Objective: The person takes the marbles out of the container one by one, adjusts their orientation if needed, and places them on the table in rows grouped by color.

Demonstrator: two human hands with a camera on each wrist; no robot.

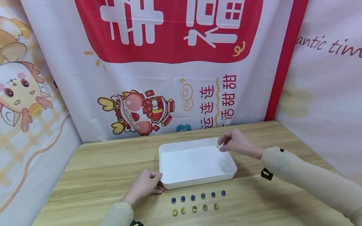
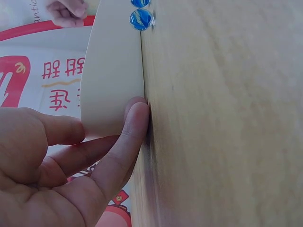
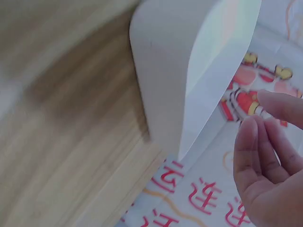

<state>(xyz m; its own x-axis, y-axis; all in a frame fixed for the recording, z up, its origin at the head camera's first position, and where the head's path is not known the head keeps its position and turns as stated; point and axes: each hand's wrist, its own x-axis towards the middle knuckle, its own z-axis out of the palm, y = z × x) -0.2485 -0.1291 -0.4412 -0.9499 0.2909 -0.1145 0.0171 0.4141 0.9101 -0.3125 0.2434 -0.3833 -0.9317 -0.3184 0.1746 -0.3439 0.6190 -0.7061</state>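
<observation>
A shallow white tray (image 1: pixel 197 181) lies on the wooden table. At its front left corner my left hand (image 1: pixel 146 183) holds it, the thumb at the rim and the fingers against the outer wall near the base (image 2: pixel 106 156). My right hand (image 1: pixel 234 142) is over the tray's back right corner, pinching a small yellowish marble (image 1: pixel 217 146) between thumb and fingertips. In the right wrist view, the right hand (image 3: pixel 270 161) is beside the tray wall (image 3: pixel 163 61), and the marble is hard to tell from the print behind. No marbles show inside the tray.
A row of several blue marbles (image 1: pixel 193 197) lies in front of the tray. Nearer still is a row of several yellowish clear marbles (image 1: pixel 194 209). A printed red and white banner (image 1: pixel 176 62) hangs at the table's back edge, with printed cloths on both sides.
</observation>
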